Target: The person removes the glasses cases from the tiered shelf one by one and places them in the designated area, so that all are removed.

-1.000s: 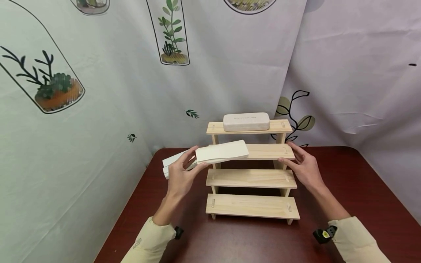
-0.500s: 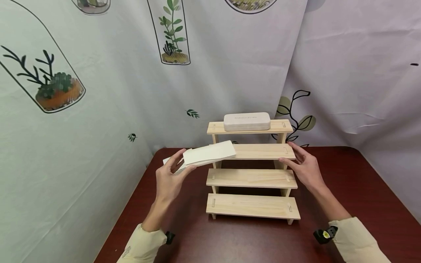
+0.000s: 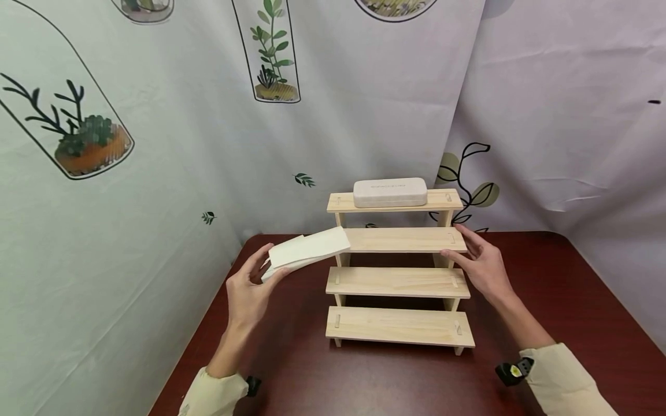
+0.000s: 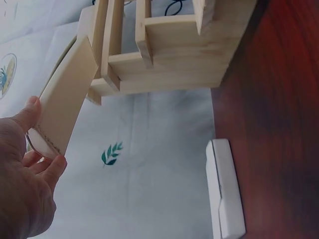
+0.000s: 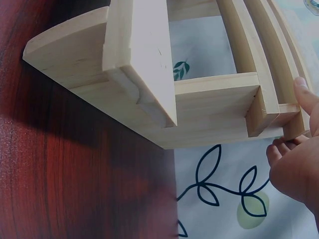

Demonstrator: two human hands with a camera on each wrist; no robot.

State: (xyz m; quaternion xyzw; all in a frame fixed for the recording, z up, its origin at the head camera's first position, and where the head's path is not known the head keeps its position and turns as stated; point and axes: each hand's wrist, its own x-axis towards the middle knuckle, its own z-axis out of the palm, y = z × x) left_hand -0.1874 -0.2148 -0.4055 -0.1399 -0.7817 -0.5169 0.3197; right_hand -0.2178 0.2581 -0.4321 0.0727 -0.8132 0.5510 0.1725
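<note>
In the head view my left hand (image 3: 248, 294) holds a long, flat cream-white case (image 3: 312, 247) by its left end, thumb on the near side and fingers on the far side. The case is raised and tilted, its right end in front of the left part of a tiered wooden display stand (image 3: 398, 281). Small lettering shows near the gripped end of the case in the left wrist view. My right hand (image 3: 481, 266) pinches the right end of the stand's second shelf from the top, thumb at the front edge and fingers behind.
A pale glasses case (image 3: 390, 193) lies on the top shelf. A white box (image 4: 227, 191) rests on the dark red table (image 3: 364, 381) left of the stand, mostly hidden in the head view. Behind hangs a plant-printed cloth (image 3: 208, 115).
My left hand has moved left and toward me with the cream-white case, away from the second shelf. My right hand and the stand have stayed in place.
</note>
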